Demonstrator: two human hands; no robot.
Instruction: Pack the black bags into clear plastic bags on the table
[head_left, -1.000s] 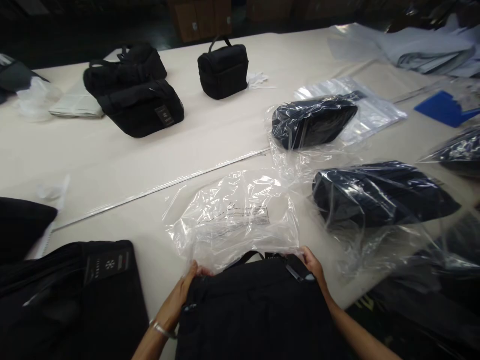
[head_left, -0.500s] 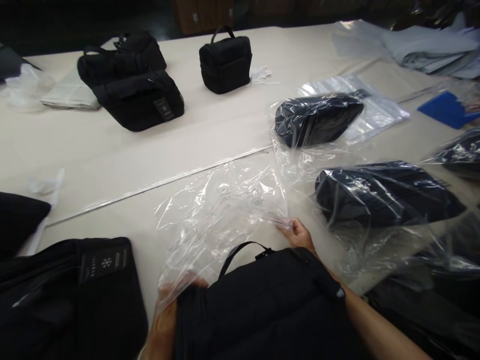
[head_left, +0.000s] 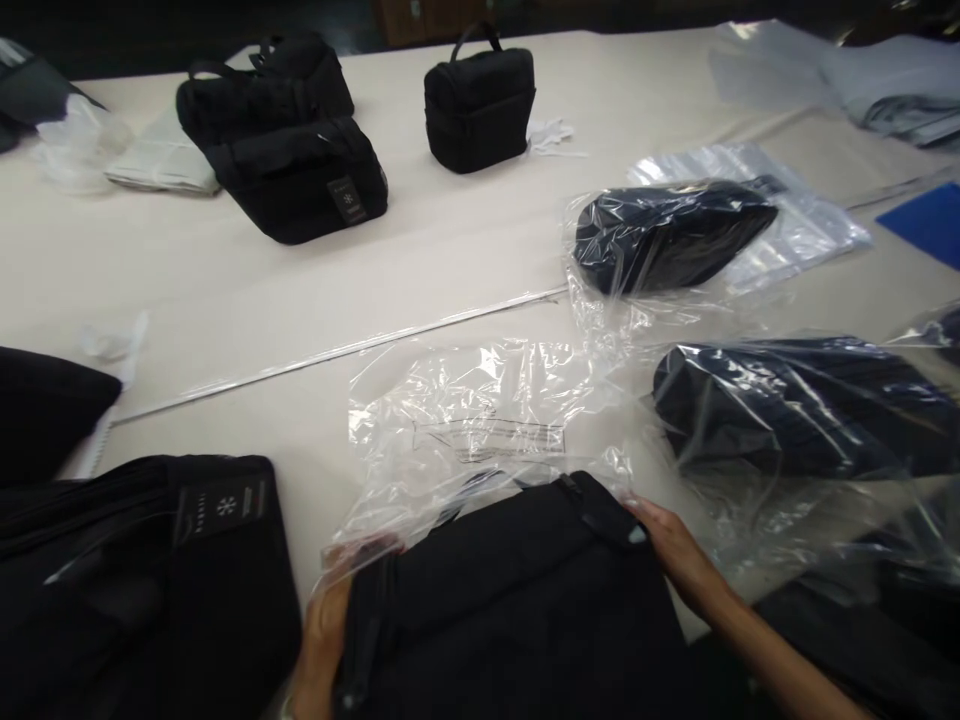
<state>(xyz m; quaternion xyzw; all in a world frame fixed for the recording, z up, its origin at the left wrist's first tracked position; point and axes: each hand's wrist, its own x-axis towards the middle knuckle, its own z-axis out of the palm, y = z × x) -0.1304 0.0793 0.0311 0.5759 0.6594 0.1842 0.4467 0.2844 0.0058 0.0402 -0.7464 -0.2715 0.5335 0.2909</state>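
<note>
A black fabric bag (head_left: 517,610) with a carry handle fills the lower middle of the head view. Its top end lies under the mouth of a clear plastic bag (head_left: 480,400), which is spread over the table and carries printed text. At the black bag's left corner, my left hand (head_left: 330,610) is closed on the plastic, fingers partly covered by film. My right hand (head_left: 664,530) grips the plastic's edge by the right corner, its fingertips partly hidden. To the left lies another black bag (head_left: 225,590) with a label.
Plastic-wrapped black bags (head_left: 802,410) lie on the right, another wrapped one (head_left: 667,235) behind them. Several unwrapped black bags (head_left: 300,180) stand at the back of the white table (head_left: 247,290). A blue object (head_left: 926,225) and a stack of clear bags (head_left: 810,225) are far right.
My right hand has drawn the plastic's edge towards me and to the right, over the black bag's corner. The plastic mouth now covers the handle. My left hand stays at the left corner.
</note>
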